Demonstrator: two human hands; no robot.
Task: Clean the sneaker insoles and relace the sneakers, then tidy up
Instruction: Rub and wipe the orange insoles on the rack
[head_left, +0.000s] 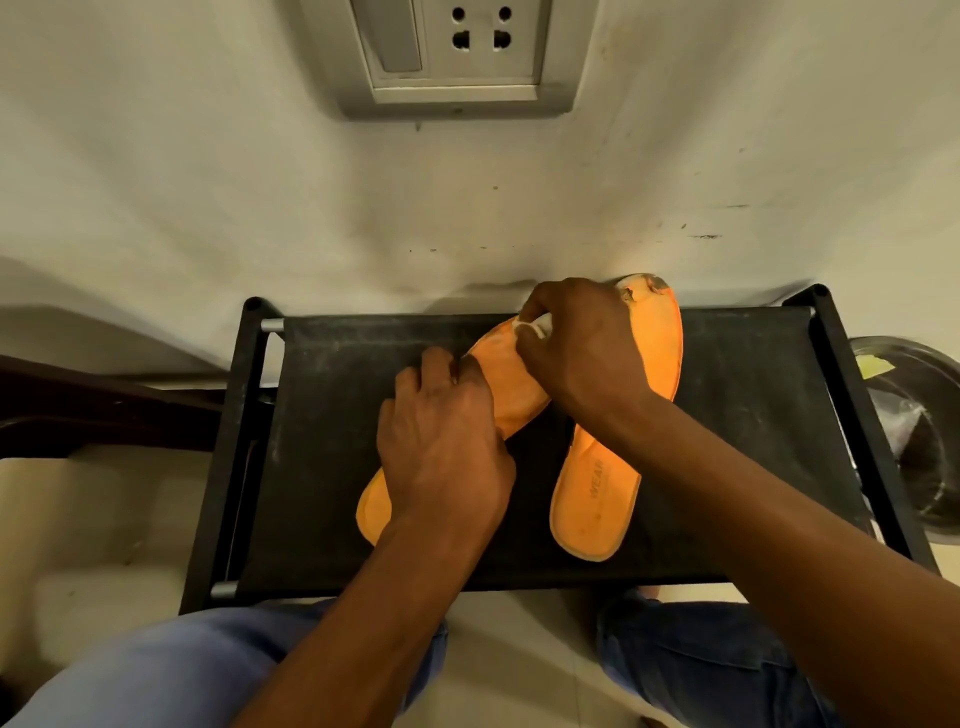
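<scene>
Two orange insoles lie on a black fabric-topped rack (332, 467). The left insole (511, 379) runs diagonally from front left to back right. My left hand (441, 441) lies flat on its middle and holds it down. My right hand (582, 343) pinches a small white wipe (537, 323) against the toe end of that insole. The right insole (597, 499) lies beside it, heel toward me, with grey lettering on the heel and a worn toe by the wall. My right forearm crosses over its middle.
The rack stands against a pale wall with a grey socket plate (452, 52) above. A dark round container (914, 441) sits at the right. A dark wooden edge (104, 400) and a cream cushion (104, 519) are at the left. My knees in blue jeans are below.
</scene>
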